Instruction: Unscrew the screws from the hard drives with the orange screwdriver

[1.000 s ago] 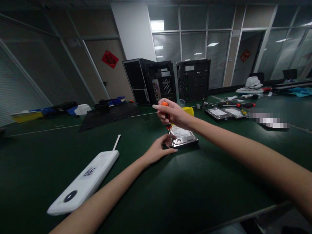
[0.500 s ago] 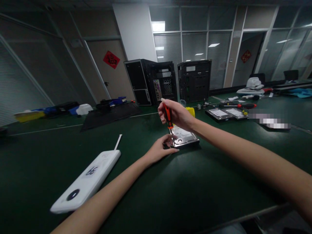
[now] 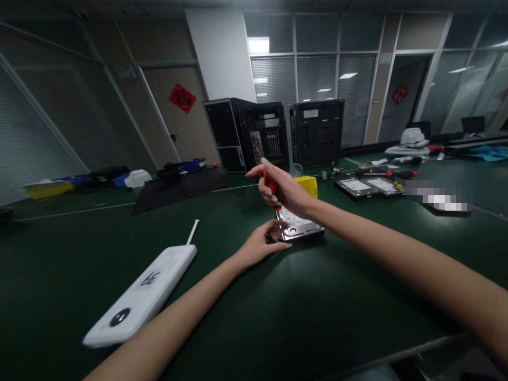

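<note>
While the right hand [image 3: 289,191] grips a red-and-black screwdriver [image 3: 271,185], the left hand [image 3: 260,243] grasps the left end of a shiny silver hard drive [image 3: 304,227], white-labelled and dark-sided, lying flat on the green table [image 3: 337,296].

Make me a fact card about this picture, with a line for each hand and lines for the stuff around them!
Left grip: at the left edge of a hard drive
Right grip: around a red-and-black screwdriver, above the drive
Screwdriver tip: hidden
Behind right grip: a yellow thing, partly covered
Far left of drive: a white device
Right of drive: two more drives
At the back: black computer cases
Table: dark green
</note>
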Available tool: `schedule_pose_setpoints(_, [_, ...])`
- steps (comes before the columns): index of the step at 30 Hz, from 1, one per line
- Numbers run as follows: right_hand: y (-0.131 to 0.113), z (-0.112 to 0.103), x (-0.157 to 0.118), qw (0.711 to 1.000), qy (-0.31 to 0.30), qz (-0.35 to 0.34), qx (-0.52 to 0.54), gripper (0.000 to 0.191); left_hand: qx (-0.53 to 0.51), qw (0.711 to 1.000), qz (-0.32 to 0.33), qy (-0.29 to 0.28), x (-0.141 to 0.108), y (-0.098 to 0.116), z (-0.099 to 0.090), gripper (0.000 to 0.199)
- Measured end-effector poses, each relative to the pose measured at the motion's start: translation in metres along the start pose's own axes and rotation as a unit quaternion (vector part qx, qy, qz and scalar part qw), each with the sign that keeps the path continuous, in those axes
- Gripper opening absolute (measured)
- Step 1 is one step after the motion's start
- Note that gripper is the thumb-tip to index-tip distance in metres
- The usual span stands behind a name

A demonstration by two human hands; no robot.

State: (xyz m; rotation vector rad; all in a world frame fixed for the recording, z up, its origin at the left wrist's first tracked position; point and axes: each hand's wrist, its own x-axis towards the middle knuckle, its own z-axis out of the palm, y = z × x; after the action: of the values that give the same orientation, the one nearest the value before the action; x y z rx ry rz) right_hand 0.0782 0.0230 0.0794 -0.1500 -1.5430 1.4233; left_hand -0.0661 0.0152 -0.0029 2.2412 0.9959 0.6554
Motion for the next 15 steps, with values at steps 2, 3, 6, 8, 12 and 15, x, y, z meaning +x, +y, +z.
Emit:
schedule_pose_setpoints(2, [-0.0016,0.0008,-0.0002,1.000,-0.007,0.015,0.010,0.038,0.000,1.000,0.002,0.003,0.0000,-0.0013,0.0000,0.051])
schedule_pose_setpoints(3, [-0.0021,0.0005,-0.0008,1.000,-0.010,0.021,0.014,0.039,0.000,1.000,0.002,0.005,0.0000,-0.0019,0.0000,0.051])
schedule_pose_setpoints(6, [-0.0023,-0.0024,-0.0036,1.000,-0.007,0.017,0.023,0.033,0.000,1.000,0.002,0.009,-0.0001,-0.0029,0.0002,0.051])
schedule_pose_setpoints(8, [-0.0015,-0.0046,-0.0055,0.999,0.006,0.005,0.034,0.028,0.000,1.000,0.002,0.008,-0.0002,-0.0025,0.0002,0.051])
schedule_pose_setpoints(12, [-0.0010,-0.0057,-0.0077,0.998,0.038,-0.011,0.047,0.021,-0.007,1.000,0.003,0.001,-0.0001,-0.0011,0.0001,0.050])
schedule_pose_setpoints(15, [-0.0012,-0.0036,-0.0082,0.999,0.038,-0.014,0.021,0.027,-0.011,1.000,0.006,0.004,0.0001,-0.0014,0.0003,0.050])
